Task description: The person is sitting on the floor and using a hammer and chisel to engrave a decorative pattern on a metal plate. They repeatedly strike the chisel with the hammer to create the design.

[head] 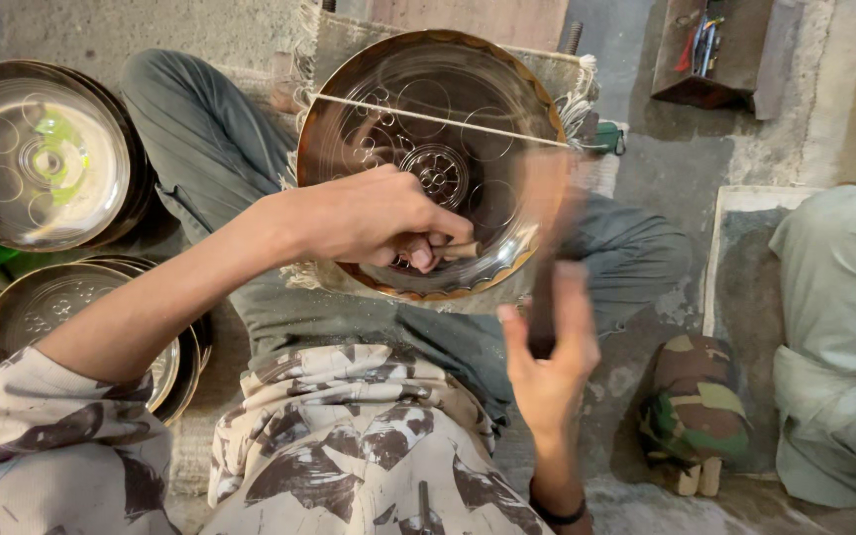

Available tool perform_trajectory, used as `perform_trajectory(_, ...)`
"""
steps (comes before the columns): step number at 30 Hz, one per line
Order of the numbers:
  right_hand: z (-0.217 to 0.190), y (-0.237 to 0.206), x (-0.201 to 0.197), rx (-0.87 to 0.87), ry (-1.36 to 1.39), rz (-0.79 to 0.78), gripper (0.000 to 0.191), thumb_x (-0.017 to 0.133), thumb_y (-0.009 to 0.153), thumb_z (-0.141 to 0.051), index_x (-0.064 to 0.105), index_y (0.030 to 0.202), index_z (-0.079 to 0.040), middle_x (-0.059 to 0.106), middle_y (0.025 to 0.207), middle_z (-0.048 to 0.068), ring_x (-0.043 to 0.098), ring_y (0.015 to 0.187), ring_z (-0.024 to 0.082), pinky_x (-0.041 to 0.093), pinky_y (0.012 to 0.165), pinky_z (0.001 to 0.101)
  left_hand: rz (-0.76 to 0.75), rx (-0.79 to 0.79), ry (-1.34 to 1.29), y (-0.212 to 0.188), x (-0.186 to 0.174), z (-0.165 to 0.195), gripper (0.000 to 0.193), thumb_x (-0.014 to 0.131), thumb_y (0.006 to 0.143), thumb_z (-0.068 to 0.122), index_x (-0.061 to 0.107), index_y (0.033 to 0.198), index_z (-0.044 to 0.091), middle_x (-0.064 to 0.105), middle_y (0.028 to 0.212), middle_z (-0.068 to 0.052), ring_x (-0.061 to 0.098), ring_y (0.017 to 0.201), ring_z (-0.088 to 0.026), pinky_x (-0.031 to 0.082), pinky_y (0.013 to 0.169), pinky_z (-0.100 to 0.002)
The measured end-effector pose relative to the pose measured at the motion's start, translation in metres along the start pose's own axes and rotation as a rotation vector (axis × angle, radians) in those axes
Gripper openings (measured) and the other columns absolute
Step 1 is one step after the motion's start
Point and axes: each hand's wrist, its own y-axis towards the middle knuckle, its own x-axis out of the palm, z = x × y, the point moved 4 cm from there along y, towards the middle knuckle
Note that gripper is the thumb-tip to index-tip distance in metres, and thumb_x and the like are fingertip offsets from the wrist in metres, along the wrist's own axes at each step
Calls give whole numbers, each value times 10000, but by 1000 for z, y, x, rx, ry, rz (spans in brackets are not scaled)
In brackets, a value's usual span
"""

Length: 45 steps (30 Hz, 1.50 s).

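Resting on the lap, engraved brass plate [428,159]; left hand [378,218] clamped on small punch [458,250], tip against the plate's inner face. Right hand [547,362] clenched round blurred hammer [545,248]; stacked plates [42,149] lying at left.

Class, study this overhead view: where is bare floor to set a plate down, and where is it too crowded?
Bare grey floor lies between the engraved brass plate and the tool box. Another patch lies above the stacked plates. The lap is crowded: left hand holds a punch on the plate, right hand swings a blurred hammer.
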Motion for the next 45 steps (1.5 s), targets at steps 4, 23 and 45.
perform_trajectory(4,-20,6,-8,-274,-151,149,615,803,832,-41,521,1371,45,647,1237,235,680,1076,359,542,934,412,23,-17,66,-2,2,1,478,695,643,-65,648,1084,113,704,726,-48,682,678,-315,511,603,-439)
perform_trajectory(23,-45,88,-26,-224,-117,-30,644,837,892,-119,528,1452,-49,664,1170,206,686,1046,358,556,919,420,571,-244,25,-36,18,3,370,699,741,-45,669,1096,56,740,833,-125,738,779,-318,552,668,-407)
perform_trajectory(45,-129,151,7,-839,-501,-560,781,730,900,-86,451,1581,-347,567,824,57,619,612,286,494,560,414,1123,-545,54,-59,58,19,247,722,837,-43,596,1028,53,767,888,-85,762,775,-270,557,614,-363)
